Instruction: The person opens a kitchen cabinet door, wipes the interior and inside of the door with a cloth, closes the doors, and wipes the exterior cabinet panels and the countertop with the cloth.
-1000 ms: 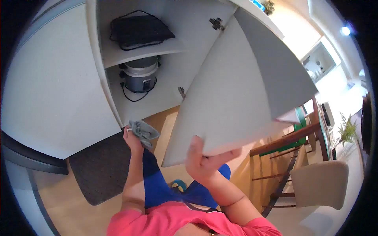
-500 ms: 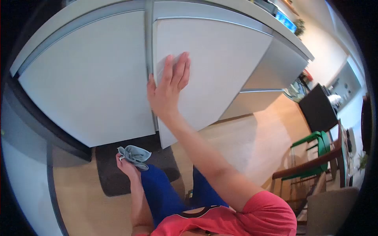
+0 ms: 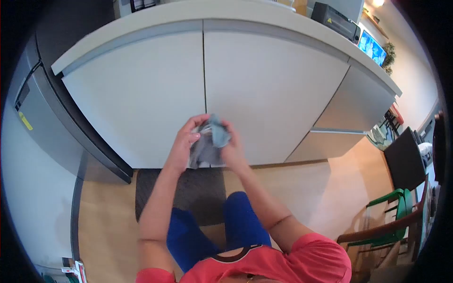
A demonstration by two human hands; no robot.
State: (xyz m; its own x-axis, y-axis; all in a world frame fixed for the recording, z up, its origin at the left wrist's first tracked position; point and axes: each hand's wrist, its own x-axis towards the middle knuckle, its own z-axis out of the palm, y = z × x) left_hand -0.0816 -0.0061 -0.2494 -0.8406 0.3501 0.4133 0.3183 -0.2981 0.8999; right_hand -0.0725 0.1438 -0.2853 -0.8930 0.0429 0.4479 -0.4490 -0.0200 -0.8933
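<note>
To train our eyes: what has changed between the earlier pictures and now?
The right cabinet door swung from open to shut. The right grip left it and took hold of the cloth. The left grip, still holding the cloth, moved inward and forward. The left cabinet door stayed shut.

Black appliance: on its side you see a small yellow triangular sign; its inner mark is too small for you to read.
Grey panel at your left: it bears a yellow label whose wording you cannot make out.
Lit screen: you can read no words.
</note>
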